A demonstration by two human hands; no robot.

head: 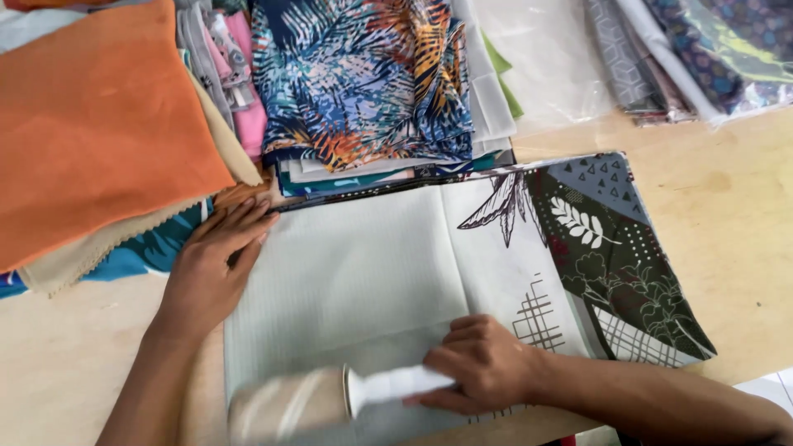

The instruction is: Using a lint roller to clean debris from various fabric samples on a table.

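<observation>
Your right hand (487, 363) has its grip closed around the white handle of one lint roller (330, 400). The roller's long axis runs 3-to-9 o'clock, drum pointing to 9 from that grip, resting on one pale folded fabric (347, 272). Your left hand (211, 264), fingers spread flat, pins its 10 o'clock corner. One worktop (735, 223); several fabric stacks (363, 83) at 12.

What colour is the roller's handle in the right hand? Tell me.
White; the handle shows best in the head view, gripped by the right hand.
</observation>
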